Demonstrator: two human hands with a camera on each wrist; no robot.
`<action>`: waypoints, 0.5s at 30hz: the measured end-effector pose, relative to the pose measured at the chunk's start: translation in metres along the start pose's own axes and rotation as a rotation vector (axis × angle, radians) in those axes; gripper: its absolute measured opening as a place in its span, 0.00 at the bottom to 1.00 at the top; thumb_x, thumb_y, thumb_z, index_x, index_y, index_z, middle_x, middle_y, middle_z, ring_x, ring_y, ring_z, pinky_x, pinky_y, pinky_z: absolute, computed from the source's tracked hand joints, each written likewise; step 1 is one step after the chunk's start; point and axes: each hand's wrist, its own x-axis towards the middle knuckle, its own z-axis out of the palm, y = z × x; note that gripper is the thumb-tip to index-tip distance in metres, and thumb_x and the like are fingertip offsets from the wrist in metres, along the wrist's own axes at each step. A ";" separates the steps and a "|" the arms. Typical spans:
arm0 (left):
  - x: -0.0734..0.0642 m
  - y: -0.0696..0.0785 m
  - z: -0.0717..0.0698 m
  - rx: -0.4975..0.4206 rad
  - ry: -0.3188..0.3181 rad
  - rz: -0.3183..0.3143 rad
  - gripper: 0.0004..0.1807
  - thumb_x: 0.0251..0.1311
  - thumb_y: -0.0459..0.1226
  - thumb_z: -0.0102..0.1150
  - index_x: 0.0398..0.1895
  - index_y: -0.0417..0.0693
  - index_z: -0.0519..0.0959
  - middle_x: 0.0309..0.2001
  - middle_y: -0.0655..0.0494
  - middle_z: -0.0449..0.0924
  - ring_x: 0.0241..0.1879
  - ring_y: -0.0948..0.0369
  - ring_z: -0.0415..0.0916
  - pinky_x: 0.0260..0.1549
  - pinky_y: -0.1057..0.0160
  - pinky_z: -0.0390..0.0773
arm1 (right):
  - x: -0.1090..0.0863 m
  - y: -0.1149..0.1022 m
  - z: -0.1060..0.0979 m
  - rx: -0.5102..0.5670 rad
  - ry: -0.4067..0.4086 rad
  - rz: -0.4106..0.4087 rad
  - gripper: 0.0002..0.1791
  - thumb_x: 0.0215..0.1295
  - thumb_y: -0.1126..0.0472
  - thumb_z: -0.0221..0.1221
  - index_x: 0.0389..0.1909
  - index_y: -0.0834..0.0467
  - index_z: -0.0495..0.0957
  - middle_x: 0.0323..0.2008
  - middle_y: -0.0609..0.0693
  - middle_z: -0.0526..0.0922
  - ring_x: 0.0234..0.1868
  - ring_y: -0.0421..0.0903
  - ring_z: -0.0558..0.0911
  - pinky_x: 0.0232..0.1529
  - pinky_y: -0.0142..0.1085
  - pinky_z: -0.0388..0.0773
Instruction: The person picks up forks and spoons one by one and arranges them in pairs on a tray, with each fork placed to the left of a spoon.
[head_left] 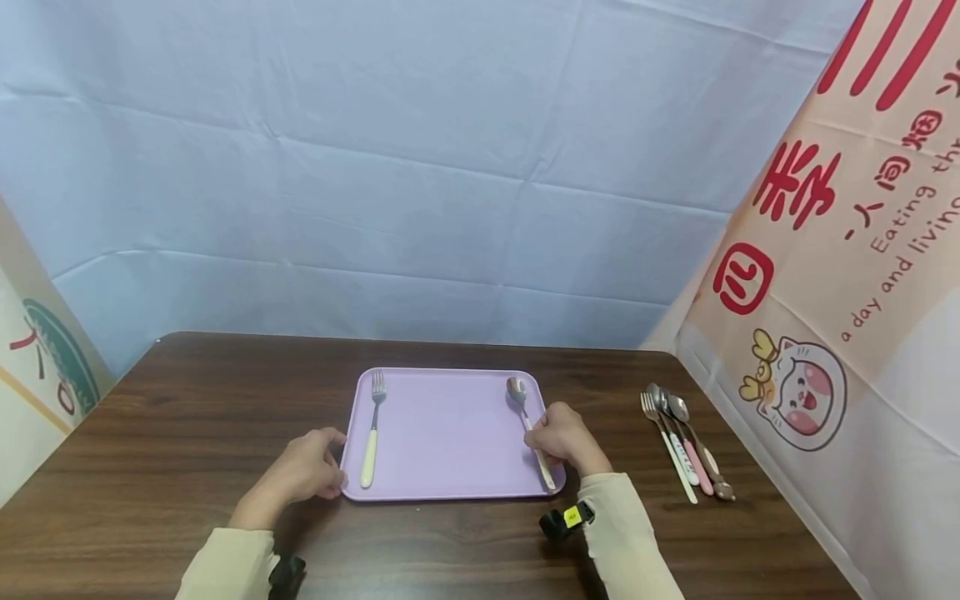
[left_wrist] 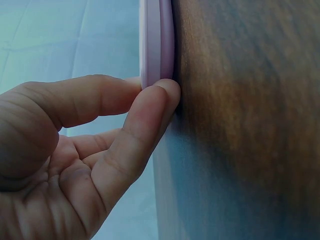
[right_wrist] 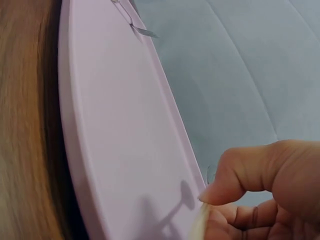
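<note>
A light purple tray (head_left: 450, 442) lies on the dark wooden table. My left hand (head_left: 300, 467) is at its left edge; in the left wrist view, thumb and fingers pinch the tray's rim (left_wrist: 156, 45). Along the tray's left side lies a fork (head_left: 370, 458) with a pale yellow handle, tines pointing away. On the right side, my right hand (head_left: 561, 437) pinches the pale handle of a spoon (head_left: 544, 473), whose metal bowl points to the back. The right wrist view shows the handle (right_wrist: 199, 225) between thumb and fingers, with a spoon-shaped shadow on the tray.
To the right on the table, a group of cutlery (head_left: 682, 450) lies side by side: a fork and several spoons with white, pink and brownish handles. A pale cloth (head_left: 390, 183) hangs behind the table, and a printed cloth (head_left: 825, 275) hangs along the right.
</note>
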 end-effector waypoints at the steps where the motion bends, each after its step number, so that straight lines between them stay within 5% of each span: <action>1: 0.000 0.000 0.000 -0.003 -0.002 0.003 0.27 0.42 0.19 0.59 0.51 0.24 0.67 0.22 0.47 0.72 0.17 0.58 0.75 0.17 0.63 0.81 | 0.000 -0.002 0.002 0.001 -0.007 0.000 0.09 0.43 0.69 0.58 0.10 0.60 0.70 0.08 0.47 0.67 0.10 0.40 0.67 0.09 0.27 0.65; 15: -0.001 0.001 -0.001 -0.011 -0.002 0.001 0.27 0.42 0.19 0.59 0.51 0.24 0.67 0.23 0.46 0.72 0.18 0.58 0.76 0.18 0.63 0.81 | 0.002 -0.029 0.034 -0.004 -0.041 -0.101 0.07 0.43 0.68 0.58 0.11 0.61 0.75 0.04 0.44 0.68 0.07 0.38 0.69 0.10 0.27 0.66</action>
